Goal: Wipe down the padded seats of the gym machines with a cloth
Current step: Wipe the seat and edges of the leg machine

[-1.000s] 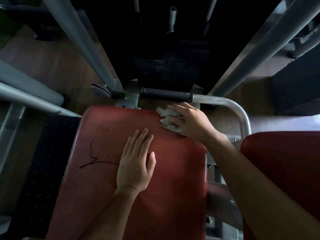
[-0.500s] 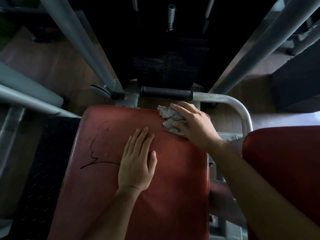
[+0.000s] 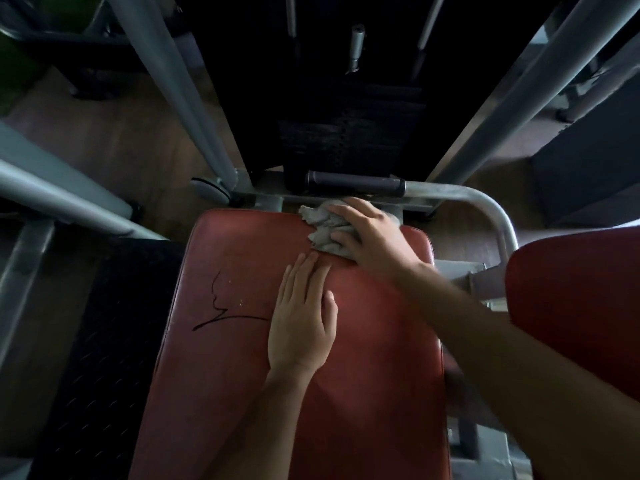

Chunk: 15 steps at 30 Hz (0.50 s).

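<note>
A red padded seat [image 3: 225, 368] fills the middle of the view, with a black scribble mark [image 3: 221, 308] on its left half. My right hand [image 3: 372, 242] presses a crumpled grey cloth [image 3: 322, 228] onto the seat's far right corner. My left hand [image 3: 301, 318] lies flat, palm down, on the middle of the seat, fingers together, holding nothing. A second red pad [image 3: 575, 323] shows at the right edge, partly hidden by my right forearm.
A black-gripped handle [image 3: 355, 184] on a bent grey metal tube [image 3: 485, 206] runs just beyond the seat. Grey frame posts [image 3: 180, 95] rise left and right around a dark weight stack [image 3: 349, 133]. Black rubber matting [image 3: 104, 341] lies left of the seat.
My right hand has pushed the cloth slightly farther up toward the seat's far edge. The left hand has stayed flat in place.
</note>
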Available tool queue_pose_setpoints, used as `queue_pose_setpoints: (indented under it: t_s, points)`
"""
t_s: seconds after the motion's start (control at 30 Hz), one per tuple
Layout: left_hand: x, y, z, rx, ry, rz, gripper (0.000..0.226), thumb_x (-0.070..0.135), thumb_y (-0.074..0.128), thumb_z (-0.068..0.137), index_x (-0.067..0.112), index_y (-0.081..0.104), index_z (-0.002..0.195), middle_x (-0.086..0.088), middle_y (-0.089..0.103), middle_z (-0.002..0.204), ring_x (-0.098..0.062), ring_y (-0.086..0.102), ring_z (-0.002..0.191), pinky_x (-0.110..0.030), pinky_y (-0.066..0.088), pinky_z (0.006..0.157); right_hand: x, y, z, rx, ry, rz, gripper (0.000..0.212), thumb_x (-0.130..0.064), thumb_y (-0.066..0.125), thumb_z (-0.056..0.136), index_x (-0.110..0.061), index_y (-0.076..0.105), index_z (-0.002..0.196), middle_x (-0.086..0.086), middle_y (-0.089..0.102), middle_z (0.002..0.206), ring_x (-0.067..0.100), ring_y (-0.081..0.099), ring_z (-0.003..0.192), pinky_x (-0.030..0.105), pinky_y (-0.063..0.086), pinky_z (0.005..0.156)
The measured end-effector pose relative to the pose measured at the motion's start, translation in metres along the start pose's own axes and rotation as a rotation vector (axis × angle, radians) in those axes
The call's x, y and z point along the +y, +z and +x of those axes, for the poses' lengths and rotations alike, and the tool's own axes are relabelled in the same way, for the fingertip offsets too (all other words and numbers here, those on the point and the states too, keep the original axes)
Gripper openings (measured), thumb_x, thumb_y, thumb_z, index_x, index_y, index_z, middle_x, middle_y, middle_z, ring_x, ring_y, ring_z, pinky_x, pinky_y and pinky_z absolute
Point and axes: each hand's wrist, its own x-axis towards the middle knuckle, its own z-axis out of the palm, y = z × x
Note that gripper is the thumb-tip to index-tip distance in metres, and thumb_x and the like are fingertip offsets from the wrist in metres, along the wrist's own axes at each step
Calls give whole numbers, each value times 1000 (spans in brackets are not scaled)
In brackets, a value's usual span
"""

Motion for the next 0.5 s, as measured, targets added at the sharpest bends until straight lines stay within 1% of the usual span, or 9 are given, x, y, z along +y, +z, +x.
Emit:
queue_pose_setpoints:
  t_s: [0.07,0.1,0.17,0.23,0.3,0.37,0.43,0.5]
  points:
    - [-1,0,-1,47,-12,-51,39,13,48,100,8,56,138,-5,51,147,-18,37,146,-35,22,125,-11,10,14,-68,-8,1,46,-34,60,93,-24,59,138,0,58,138,26,58,121,44,47,102]
    - [-2,0,-1,62,-19,-72,37,12,48,100,7,57,135,-5,52,145,-18,39,144,-33,21,125,-10,10,18,-94,-6,-2,47,-38,58,92,-27,58,138,-2,57,138,24,59,120,45,48,99]
    - [-3,0,-1,74,-30,-88,34,12,47,100,7,60,131,-4,53,142,-18,42,143,-30,19,125,0,2,15,-125,-10,1,48,-40,58,92,-31,57,139,-5,57,138,21,60,120,43,51,97]
    - [-2,0,-1,77,-48,-99,33,15,45,101,7,61,129,-3,53,142,-18,42,142,-27,17,125,17,-10,2,-114,-14,-20,47,-38,60,93,-30,58,139,-6,57,138,17,59,121,41,51,98]
    - [-1,0,-1,69,-64,-109,32,14,46,101,8,62,128,-1,52,142,-17,40,143,-25,15,126,30,-16,-6,-99,4,-26,48,-41,59,92,-31,58,139,-7,58,137,15,58,122,40,50,100]
    - [-1,1,-1,69,-65,-107,30,11,51,100,8,62,128,-1,53,142,-16,39,143,-28,17,126,31,-15,-3,-102,30,-25,48,-42,58,91,-32,59,138,-7,59,134,15,59,121,41,50,100]
    - [-2,3,-1,79,-56,-99,30,9,54,99,7,62,128,-3,54,141,-18,41,142,-33,23,125,22,-10,6,-110,29,-17,47,-42,58,91,-33,59,137,-8,60,132,16,59,119,42,50,98]
    - [-3,3,-2,92,-48,-94,31,7,55,99,6,62,128,-4,55,141,-19,43,141,-35,25,124,15,-6,15,-137,8,4,46,-39,61,92,-32,59,137,-7,60,133,16,59,120,37,49,99]
